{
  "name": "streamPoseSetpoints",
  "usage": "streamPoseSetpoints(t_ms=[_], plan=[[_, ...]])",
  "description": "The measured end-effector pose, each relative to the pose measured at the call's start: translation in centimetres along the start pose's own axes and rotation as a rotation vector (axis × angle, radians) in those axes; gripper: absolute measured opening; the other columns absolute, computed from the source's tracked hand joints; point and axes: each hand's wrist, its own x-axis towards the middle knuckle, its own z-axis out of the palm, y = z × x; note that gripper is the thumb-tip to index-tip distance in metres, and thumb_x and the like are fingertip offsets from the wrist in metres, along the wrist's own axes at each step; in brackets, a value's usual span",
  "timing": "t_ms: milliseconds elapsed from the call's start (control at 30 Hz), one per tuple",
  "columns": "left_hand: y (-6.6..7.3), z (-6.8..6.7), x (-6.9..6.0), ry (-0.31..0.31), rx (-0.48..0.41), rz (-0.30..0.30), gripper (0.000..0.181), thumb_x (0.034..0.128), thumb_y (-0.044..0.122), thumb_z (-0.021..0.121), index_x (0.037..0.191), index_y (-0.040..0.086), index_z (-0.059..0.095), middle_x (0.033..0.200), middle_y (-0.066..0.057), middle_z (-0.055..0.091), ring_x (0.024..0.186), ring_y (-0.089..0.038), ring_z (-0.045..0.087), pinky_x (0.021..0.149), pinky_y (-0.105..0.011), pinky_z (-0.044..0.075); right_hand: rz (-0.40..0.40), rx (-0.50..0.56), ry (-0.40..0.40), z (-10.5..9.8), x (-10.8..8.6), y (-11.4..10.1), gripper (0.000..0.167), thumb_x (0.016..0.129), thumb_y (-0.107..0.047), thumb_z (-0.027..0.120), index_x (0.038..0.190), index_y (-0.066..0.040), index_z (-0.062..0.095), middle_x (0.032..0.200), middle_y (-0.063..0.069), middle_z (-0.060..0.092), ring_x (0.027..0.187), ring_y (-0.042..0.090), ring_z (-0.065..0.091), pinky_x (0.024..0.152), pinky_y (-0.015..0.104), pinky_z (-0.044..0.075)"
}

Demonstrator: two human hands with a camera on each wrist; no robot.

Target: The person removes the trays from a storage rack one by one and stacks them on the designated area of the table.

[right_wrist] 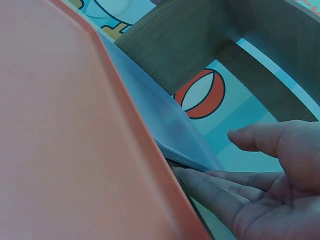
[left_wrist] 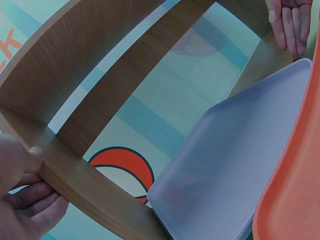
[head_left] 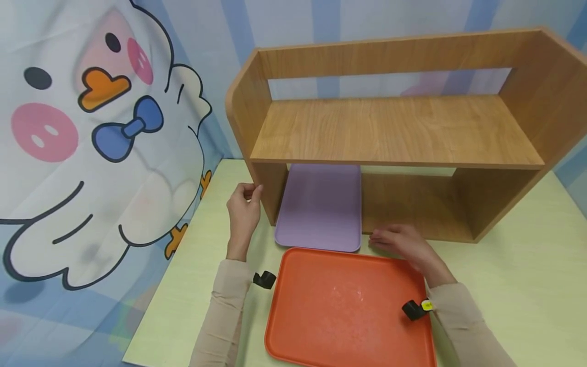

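A wooden two-tier shelf [head_left: 394, 130] stands at the back of the table. At its left side panel, my left hand [head_left: 244, 206] has curled fingers, the thumb at the panel's front edge; whether it grips the panel is unclear. In the left wrist view, the left hand [left_wrist: 27, 192] overlaps the panel's edge. A purple tray [head_left: 321, 209] lies in the lower left of the shelf, its front end jutting out. My right hand [head_left: 405, 244] extends nearly straight fingers beside the tray's front right corner, holding nothing. Below it lies an orange tray [head_left: 350, 306].
The pale yellow table [head_left: 527, 285] extends around the shelf. A printed backdrop [head_left: 151, 204] with a cartoon bird hangs to the left and behind. The lower right shelf floor [head_left: 412, 199] lies beside the purple tray. A small black camera [head_left: 264, 280] sits by the left sleeve.
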Motion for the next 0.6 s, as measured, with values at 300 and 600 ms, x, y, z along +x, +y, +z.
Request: streamPoseSetpoints(t_ms=[300, 600], plan=[[-0.1, 0.0, 0.0, 0.000, 0.002, -0.003, 0.029, 0.0945, 0.027, 0.061, 0.105, 0.000, 0.061, 0.099, -0.015, 0.065, 0.096, -0.027, 0.061, 0.084, -0.039, 0.051, -0.002, -0.012, -0.012, 1.0, 1.1, 0.2, 0.046, 0.098, -0.014, 0.050, 0.127, 0.020, 0.043, 0.126, 0.035, 0.054, 0.114, 0.036, 0.060, 0.094, 0.037, 0.050], [0.0, 0.0, -0.1, 0.005, 0.002, -0.001, 0.029, 0.0944, 0.026, 0.061, 0.105, 0.000, 0.061, 0.099, -0.015, 0.065, 0.096, -0.027, 0.061, 0.084, -0.040, 0.051, -0.005, 0.009, -0.012, 1.4, 1.6, 0.3, 0.043, 0.096, -0.010, 0.051, 0.124, 0.022, 0.045, 0.118, 0.030, 0.061, 0.103, 0.025, 0.067, 0.090, 0.034, 0.053]])
